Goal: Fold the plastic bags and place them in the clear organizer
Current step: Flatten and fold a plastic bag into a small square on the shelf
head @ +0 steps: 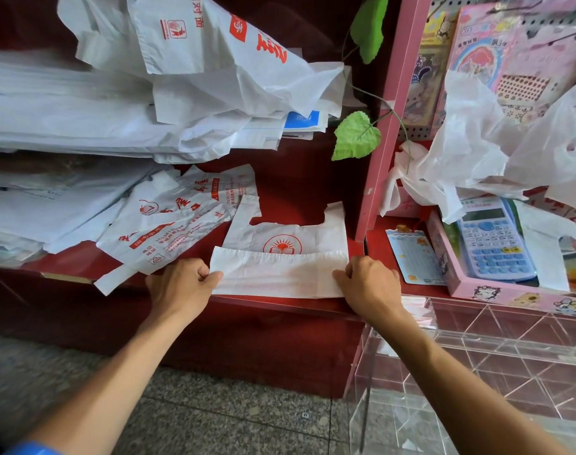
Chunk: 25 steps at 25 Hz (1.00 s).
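lying flat on the red shelf [299, 188], the white plastic bag [280, 257] has its lower part folded up over itself, half covering the red sun-and-book logo, with its two handles pointing away from the person. the left hand [181, 287] pinches the bag's left edge between thumb and curled fingers, and the right hand [368, 284] pinches its right edge the same way. the clear organizer [477, 372] stands to the right of the bag and lower, and a pile of loose printed bags [175, 218] lies just left of it.
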Motion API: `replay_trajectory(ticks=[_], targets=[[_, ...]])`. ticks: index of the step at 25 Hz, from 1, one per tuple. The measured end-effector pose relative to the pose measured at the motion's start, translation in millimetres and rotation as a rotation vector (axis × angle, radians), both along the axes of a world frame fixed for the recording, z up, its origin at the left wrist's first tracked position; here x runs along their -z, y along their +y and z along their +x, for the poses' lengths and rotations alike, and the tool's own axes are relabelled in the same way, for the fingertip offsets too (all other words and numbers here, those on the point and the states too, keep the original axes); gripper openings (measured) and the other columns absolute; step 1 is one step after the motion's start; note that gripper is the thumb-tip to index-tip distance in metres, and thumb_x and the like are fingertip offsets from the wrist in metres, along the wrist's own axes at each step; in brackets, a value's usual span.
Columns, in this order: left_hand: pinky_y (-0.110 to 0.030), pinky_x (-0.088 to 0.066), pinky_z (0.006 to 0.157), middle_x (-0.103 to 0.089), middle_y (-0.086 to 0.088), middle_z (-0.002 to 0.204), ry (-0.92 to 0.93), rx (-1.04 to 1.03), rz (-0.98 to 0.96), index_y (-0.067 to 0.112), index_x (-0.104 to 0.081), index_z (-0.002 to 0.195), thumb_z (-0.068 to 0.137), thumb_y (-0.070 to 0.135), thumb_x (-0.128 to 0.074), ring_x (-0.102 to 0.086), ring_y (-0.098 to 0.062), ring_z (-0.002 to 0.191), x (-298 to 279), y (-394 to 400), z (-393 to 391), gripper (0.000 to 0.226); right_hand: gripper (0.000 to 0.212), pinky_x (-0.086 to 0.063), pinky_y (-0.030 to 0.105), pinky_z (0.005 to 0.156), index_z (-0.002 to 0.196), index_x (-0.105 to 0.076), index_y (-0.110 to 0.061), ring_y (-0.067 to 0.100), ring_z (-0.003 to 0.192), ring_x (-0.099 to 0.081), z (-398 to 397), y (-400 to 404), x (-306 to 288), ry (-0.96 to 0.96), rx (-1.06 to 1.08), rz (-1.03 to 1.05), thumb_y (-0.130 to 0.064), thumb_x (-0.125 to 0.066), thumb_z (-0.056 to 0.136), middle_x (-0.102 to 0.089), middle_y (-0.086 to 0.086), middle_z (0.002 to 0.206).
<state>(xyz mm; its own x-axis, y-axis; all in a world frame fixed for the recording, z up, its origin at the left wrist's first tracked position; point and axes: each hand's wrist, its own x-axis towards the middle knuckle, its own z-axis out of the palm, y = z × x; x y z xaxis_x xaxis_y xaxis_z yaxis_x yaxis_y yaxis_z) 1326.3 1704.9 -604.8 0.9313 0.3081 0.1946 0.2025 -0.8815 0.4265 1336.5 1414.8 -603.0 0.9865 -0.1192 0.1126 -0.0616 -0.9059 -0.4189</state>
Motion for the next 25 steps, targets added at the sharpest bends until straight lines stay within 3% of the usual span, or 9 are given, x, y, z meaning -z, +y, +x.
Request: replay_trajectory(ticks=[3,5,7,9,12,15,17,20,25], targets=[[-0.042,-0.030,0.086,-0.063,0.006,0.077,-0.012,-0.027,0.009,0.023,-0.055,0.084,0.091,0.047,-0.063,-0.062,-0.025,0.087,-0.1,-5.3,-2.7,0.026,0.028,-0.036,0.043,0.092,0.099,-0.054,-0.012,0.031,0.092,-0.064,-4.3,3.1,-3.6,-0.024,0.035,0.007,-0.039,-0.055,0.093,-0.069,0.005,0.090],[-0.046,-0.037,0.085,-0.063,0.000,0.091,-0.153,0.011,0.107,0.019,-0.055,0.094,0.090,0.043,-0.064,-0.060,-0.029,0.093,0.9,-9.1,-3.1,0.026,0.028,-0.036,0.043,0.086,0.099,-0.049,-0.013,0.032,0.089,-0.064,-8.0,7.5,-7.8,-0.161,0.063,-0.075,-0.040,-0.057,0.091,-0.068,0.004,0.087],[-0.044,-0.043,0.078,-0.061,-0.002,0.095,-0.304,0.206,0.174,0.017,-0.059,0.093,0.092,0.038,-0.060,-0.059,-0.030,0.091,-1.2,-18.8,-2.5,0.022,0.022,-0.039,0.043,0.078,0.093,-0.054,-0.014,0.033,0.083,-0.060,-10.0,18.2,-9.3,-0.362,0.014,-0.203,-0.034,-0.060,0.087,-0.066,0.005,0.084],[-0.040,-0.048,0.078,-0.062,0.001,0.096,-0.294,0.491,0.188,0.016,-0.065,0.092,0.091,0.036,-0.053,-0.059,-0.026,0.090,-0.9,-37.6,-2.6,0.023,0.014,-0.043,0.042,0.072,0.089,-0.060,-0.014,0.033,0.081,-0.057,-11.1,34.6,-5.9,-0.481,-0.180,-0.212,-0.027,-0.056,0.085,-0.063,0.006,0.085],[-0.039,-0.045,0.101,-0.060,0.000,0.126,-0.129,0.703,0.088,0.012,-0.063,0.121,0.092,0.023,-0.054,-0.054,-0.022,0.118,11.0,-70.9,-1.8,0.033,0.044,-0.047,0.046,0.092,0.116,-0.061,-0.008,0.036,0.108,-0.057,-9.2,57.1,11.7,-0.302,-0.530,-0.164,-0.017,-0.032,0.085,-0.062,0.012,0.117],[-0.019,-0.015,0.120,-0.039,0.000,0.155,0.000,0.743,-0.069,0.015,-0.040,0.149,0.097,0.027,-0.050,-0.031,-0.012,0.144,13.5,-79.1,3.6,0.055,0.073,-0.017,0.041,0.123,0.154,-0.024,-0.006,0.029,0.149,-0.021,-8.8,58.1,19.3,-0.016,-0.533,-0.102,-0.021,-0.019,0.083,-0.026,0.014,0.160],[-0.017,0.004,0.116,-0.015,0.006,0.164,0.120,0.684,0.093,0.024,-0.022,0.156,0.092,0.056,-0.032,-0.009,-0.010,0.151,10.8,-71.0,6.6,0.072,0.076,0.000,0.037,0.124,0.157,-0.011,-0.009,0.023,0.153,-0.004,-8.7,51.5,19.9,0.059,-0.493,-0.163,-0.036,-0.006,0.086,-0.008,0.009,0.165],[-0.040,0.008,0.120,0.013,0.014,0.164,0.346,0.530,0.238,0.042,0.001,0.155,0.074,0.085,-0.013,0.016,-0.011,0.150,7.1,-55.2,1.8,0.093,0.098,0.008,0.040,0.122,0.157,-0.002,-0.010,0.022,0.152,0.007,-10.0,40.4,18.9,0.094,-0.406,-0.286,-0.056,0.018,0.073,0.004,0.008,0.165],[-0.048,0.011,0.121,0.024,0.017,0.159,0.431,0.517,0.253,0.045,0.012,0.153,0.060,0.099,-0.011,0.024,-0.008,0.147,-0.4,-27.3,-0.3,0.110,0.084,0.013,0.043,0.121,0.157,0.005,-0.009,0.023,0.152,0.010,-16.3,25.7,11.4,0.192,-0.336,-0.374,-0.065,-0.001,0.095,0.009,0.009,0.165]])
